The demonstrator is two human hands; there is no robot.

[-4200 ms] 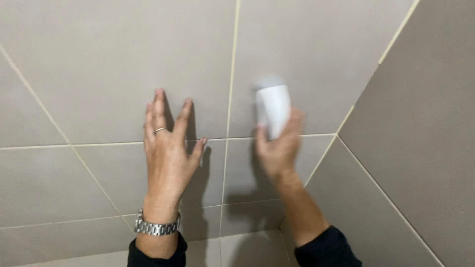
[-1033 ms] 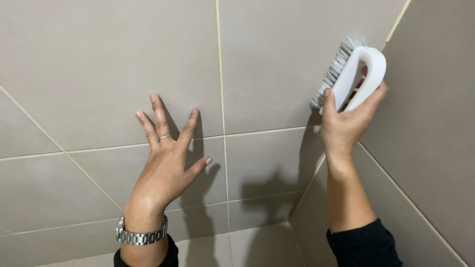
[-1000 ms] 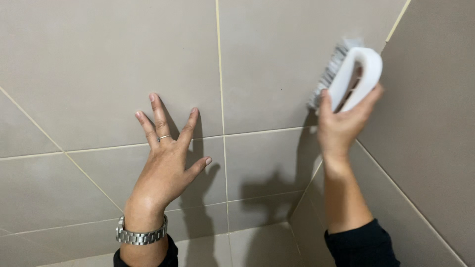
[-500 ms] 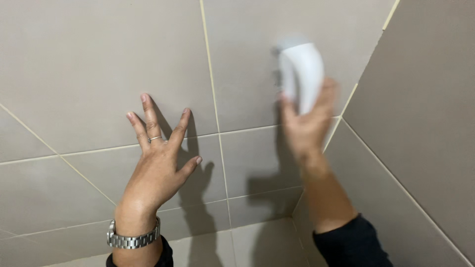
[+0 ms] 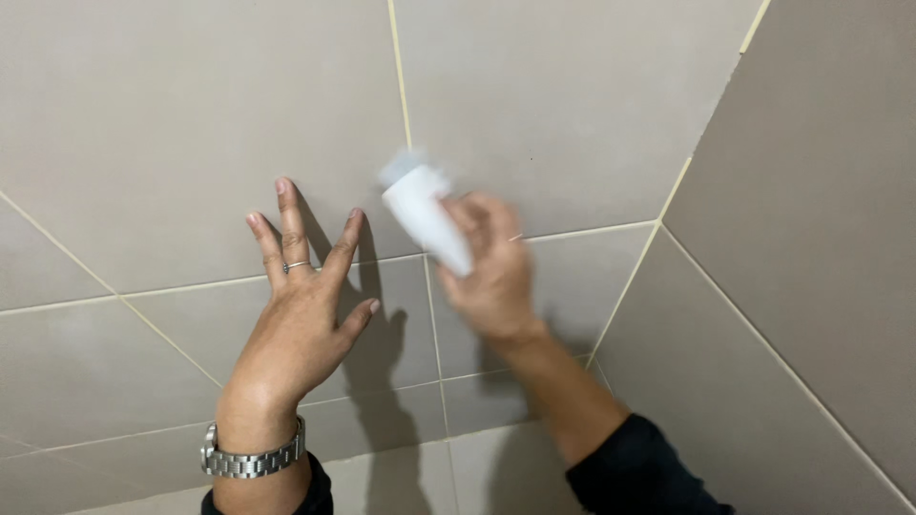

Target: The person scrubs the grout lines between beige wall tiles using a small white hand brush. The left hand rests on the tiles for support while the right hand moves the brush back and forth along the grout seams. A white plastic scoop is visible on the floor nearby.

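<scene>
- Right hand (image 5: 491, 277) has its fingers closed round a white scrub brush (image 5: 425, 215); the brush sits against the grey tiled wall (image 5: 172, 124), just right of the vertical grout line (image 5: 401, 86), above the horizontal joint.
- Brush and right hand are motion-blurred, so I cannot say for sure whether the bristles bear flat on the tile or are tipped on an edge.
- Left hand (image 5: 301, 319) lies spread and flat on the wall, fingers wide open, holding nothing. Ring on one finger, metal watch (image 5: 250, 460) at the wrist.
- My judgement for scrubbing well: keep the bristle face square to the tile, run strokes along the grout rather than across it, and hold the pressure steady.
- I'd use the left palm as the brace, well apart from the brush path.
- Corner joint (image 5: 658, 215) at right is near; short strokes there would save the knuckles.
</scene>
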